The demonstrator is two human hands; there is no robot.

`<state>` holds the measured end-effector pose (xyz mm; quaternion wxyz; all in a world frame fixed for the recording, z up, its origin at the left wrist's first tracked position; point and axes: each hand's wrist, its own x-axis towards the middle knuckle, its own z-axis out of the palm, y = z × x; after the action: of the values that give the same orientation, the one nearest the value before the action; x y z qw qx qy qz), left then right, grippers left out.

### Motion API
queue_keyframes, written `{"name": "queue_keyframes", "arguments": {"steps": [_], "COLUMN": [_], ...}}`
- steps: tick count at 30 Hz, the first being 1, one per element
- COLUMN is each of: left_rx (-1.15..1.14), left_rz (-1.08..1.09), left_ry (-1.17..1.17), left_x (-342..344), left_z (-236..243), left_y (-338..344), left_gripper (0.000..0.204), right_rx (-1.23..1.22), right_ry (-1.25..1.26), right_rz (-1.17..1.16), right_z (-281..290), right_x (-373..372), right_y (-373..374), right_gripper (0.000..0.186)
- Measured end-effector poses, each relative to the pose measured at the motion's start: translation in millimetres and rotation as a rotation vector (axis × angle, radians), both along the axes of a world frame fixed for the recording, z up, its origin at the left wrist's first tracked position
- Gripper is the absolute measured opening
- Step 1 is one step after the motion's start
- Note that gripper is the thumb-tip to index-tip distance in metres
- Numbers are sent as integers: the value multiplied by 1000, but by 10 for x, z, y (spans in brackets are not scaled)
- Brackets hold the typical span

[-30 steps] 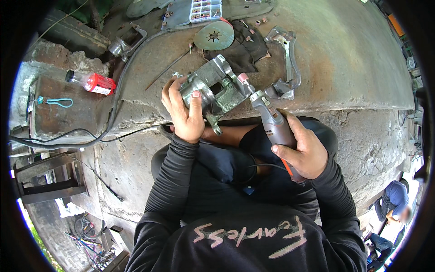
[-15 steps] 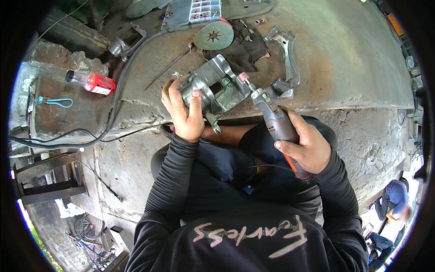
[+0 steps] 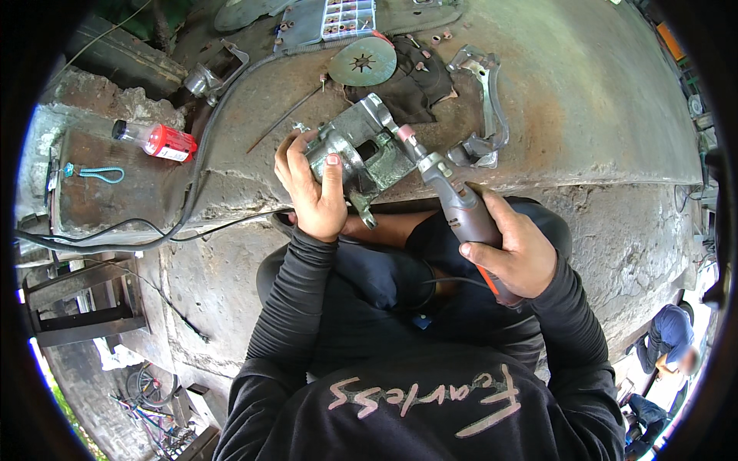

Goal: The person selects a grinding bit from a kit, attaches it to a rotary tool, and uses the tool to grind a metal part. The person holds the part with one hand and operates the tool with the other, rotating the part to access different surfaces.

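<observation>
My left hand [image 3: 314, 188] is closed round a silvery metal brake caliper [image 3: 392, 163], its thumb lying over the rounded cylinder end. In my right hand [image 3: 519, 244] is a grey and orange rotary tool [image 3: 463, 209], its body gripped between thumb and fingers. The pink grinding stone [image 3: 406, 133] at the tool's tip is at the caliper's far right arm; whether it touches the metal I cannot tell. Beyond the caliper, a dark cloth [image 3: 419, 98] lies on the slab, partly under a round metal disc [image 3: 361, 61] with a star-shaped hole.
At the far right lies a metal bracket [image 3: 492, 92]; another metal part [image 3: 206, 81] lies at the left. A compartment box [image 3: 347, 19] of small bits stands at the back. On the left are a red-capped clear bottle [image 3: 165, 142] and a dark hose [image 3: 201, 157]. A person [image 3: 669, 338] sits far right.
My right hand has brought the rotary tool slightly left, so its stone has moved left and a little down against the caliper's arm. My left hand and the caliper stay nearly still.
</observation>
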<state>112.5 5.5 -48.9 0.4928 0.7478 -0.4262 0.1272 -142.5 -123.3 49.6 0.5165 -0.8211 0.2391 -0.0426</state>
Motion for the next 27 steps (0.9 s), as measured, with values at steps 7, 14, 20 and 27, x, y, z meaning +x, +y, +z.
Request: {"name": "queue_keyframes", "arguments": {"steps": [7,14,20,27], "left_rx": [-3,5,1,12], "left_rz": [0,-4,-30,-42], "left_ry": [19,13,48,41], "left_x": [-7,12,-2,-49], "left_z": [0,-7,16,80], "left_y": [-4,-1,16,35], "left_gripper": [39,41,46,60], "right_rx": [57,460,556,680], "right_ry": [-155,-244,-280,-354], "right_rz": [-96,-305,-352,-386], "right_z": [-98,-435,-663,-832], "right_x": [-105,-190,-194,-186], "right_y": [69,394,519,599], "right_gripper": [68,73,71,67]}}
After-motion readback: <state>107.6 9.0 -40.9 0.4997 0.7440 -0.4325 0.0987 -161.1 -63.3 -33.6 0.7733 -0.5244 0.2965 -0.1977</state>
